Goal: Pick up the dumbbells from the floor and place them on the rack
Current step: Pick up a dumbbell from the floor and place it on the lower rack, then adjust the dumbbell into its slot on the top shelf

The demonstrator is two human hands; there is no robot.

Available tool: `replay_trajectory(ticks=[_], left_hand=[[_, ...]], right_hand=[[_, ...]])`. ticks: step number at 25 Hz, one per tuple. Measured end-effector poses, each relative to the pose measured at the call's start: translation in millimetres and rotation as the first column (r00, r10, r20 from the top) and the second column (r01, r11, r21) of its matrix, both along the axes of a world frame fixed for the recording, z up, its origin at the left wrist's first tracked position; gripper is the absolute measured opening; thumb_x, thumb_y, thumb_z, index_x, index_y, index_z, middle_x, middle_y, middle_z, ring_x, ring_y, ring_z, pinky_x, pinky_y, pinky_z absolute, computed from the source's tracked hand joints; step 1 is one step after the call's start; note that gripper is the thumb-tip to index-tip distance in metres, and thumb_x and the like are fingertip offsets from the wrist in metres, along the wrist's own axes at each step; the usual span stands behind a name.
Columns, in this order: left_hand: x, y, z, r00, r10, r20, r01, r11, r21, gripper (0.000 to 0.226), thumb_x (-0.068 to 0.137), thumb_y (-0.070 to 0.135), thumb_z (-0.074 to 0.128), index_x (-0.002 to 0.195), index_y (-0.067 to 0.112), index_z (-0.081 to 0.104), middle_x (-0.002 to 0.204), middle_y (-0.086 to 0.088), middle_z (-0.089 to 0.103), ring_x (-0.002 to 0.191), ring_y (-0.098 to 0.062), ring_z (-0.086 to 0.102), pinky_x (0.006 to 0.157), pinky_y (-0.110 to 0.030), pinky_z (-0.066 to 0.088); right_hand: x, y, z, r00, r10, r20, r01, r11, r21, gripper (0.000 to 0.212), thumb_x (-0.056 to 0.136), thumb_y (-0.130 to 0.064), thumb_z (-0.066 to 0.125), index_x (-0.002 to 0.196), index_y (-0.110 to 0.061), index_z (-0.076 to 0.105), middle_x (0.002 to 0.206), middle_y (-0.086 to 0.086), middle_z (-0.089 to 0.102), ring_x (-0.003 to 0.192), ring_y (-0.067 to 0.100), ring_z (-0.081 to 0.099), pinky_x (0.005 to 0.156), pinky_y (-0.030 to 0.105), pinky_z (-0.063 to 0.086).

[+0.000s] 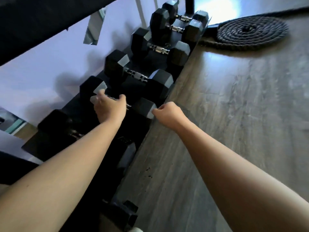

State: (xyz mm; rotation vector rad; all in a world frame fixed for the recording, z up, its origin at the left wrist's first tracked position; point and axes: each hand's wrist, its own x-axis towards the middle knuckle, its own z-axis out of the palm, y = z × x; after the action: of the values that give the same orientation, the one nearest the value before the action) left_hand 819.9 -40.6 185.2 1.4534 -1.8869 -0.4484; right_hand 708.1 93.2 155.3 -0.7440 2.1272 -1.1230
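Dumbbell [117, 101], hex-headed, lies on the rack [189, 52], long axis crosswise from wall to floor edge. Your left hand [109, 108] wraps its handle; your right hand [168, 115], loosely clenched and empty, hovers just beside the near head.

Grey wood-plank floor [234, 114] with window glare at its far edge; a coiled battle rope [247, 30] (dark, thick) lies near the pale lilac wall [41, 72].
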Motion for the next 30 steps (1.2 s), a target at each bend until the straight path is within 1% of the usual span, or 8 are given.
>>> replay_trajectory(ticks=[2,4,7,11,14,18,25,30], left_hand=[[-51.3,42.2,-0.1,0.969,-0.245,-0.010,0.245,0.969,-0.018,0.054,0.082,0.037,0.066,0.129,0.013,0.052,0.132,-0.014,0.048,0.112,-0.027,0.052,0.079,-0.022,0.030],[-95.4,85.2,-4.5,0.876,-0.482,0.010,0.482,0.875,-0.040,0.049,0.083,0.037,0.068,0.125,0.012,0.056,0.127,-0.013,0.052,0.110,-0.026,0.052,0.080,-0.021,0.031],[-146.0,151.1,-10.3,0.687,-0.725,0.048,0.727,0.685,-0.051,0.052,0.084,0.040,0.069,0.127,0.012,0.057,0.128,-0.011,0.053,0.113,-0.026,0.052,0.091,-0.026,0.036],[-187.3,240.0,26.3,0.467,-0.883,0.053,0.883,0.462,-0.082,0.060,0.083,0.044,0.069,0.133,0.012,0.054,0.133,-0.012,0.051,0.120,-0.028,0.051,0.099,-0.032,0.036],[-202.1,280.6,98.0,0.369,-0.928,0.063,0.927,0.362,-0.096,0.067,0.084,0.049,0.064,0.139,0.014,0.047,0.139,-0.011,0.049,0.126,-0.029,0.046,0.104,-0.039,0.037],[-232.2,301.6,273.9,0.344,-0.937,0.056,0.928,0.330,-0.174,0.071,0.085,0.053,0.060,0.142,0.014,0.043,0.137,-0.009,0.047,0.126,-0.028,0.043,0.104,-0.043,0.038],[-247.7,293.6,625.0,0.341,-0.932,0.125,0.911,0.295,-0.289,0.074,0.087,0.059,0.055,0.147,0.021,0.035,0.142,-0.004,0.043,0.129,-0.025,0.040,0.101,-0.038,0.038],[-234.1,284.3,850.3,0.425,-0.898,0.116,0.823,0.329,-0.464,0.081,0.084,0.070,0.048,0.148,0.022,0.033,0.149,-0.005,0.040,0.134,-0.025,0.035,0.105,-0.038,0.033]], right_hand=[[-41.4,45.8,3.3,0.979,-0.154,-0.135,0.158,0.987,0.017,0.031,0.088,-0.032,0.056,0.087,-0.005,0.071,0.093,0.018,0.072,0.094,0.034,0.066,0.071,0.029,0.045],[-80.6,101.8,3.1,0.911,-0.307,-0.275,0.326,0.945,0.025,0.030,0.087,-0.029,0.055,0.089,-0.006,0.073,0.097,0.020,0.073,0.099,0.035,0.065,0.078,0.033,0.050],[-118.9,191.9,3.8,0.754,-0.481,-0.447,0.545,0.838,0.017,0.038,0.089,-0.033,0.058,0.118,-0.010,0.067,0.124,0.019,0.063,0.121,0.036,0.051,0.098,0.038,0.043],[-137.0,290.4,47.5,0.540,-0.535,-0.650,0.685,0.728,-0.030,0.057,0.088,-0.039,0.061,0.138,-0.013,0.052,0.142,0.018,0.048,0.132,0.036,0.037,0.109,0.041,0.033],[-140.3,326.7,121.8,0.487,-0.504,-0.713,0.695,0.718,-0.033,0.064,0.086,-0.041,0.063,0.142,-0.016,0.047,0.146,0.016,0.044,0.135,0.035,0.035,0.112,0.042,0.030],[-160.1,355.9,290.9,0.426,-0.494,-0.758,0.676,0.731,-0.096,0.069,0.085,-0.042,0.062,0.145,-0.016,0.041,0.146,0.017,0.043,0.136,0.035,0.033,0.112,0.046,0.030],[-183.3,371.3,647.5,0.289,-0.563,-0.774,0.611,0.731,-0.304,0.076,0.085,-0.047,0.064,0.149,-0.020,0.033,0.153,0.016,0.032,0.138,0.037,0.029,0.112,0.049,0.028],[-183.5,378.9,885.3,0.182,-0.558,-0.810,0.495,0.764,-0.415,0.079,0.082,-0.060,0.051,0.150,-0.026,0.029,0.154,0.013,0.032,0.139,0.033,0.028,0.109,0.052,0.032]])
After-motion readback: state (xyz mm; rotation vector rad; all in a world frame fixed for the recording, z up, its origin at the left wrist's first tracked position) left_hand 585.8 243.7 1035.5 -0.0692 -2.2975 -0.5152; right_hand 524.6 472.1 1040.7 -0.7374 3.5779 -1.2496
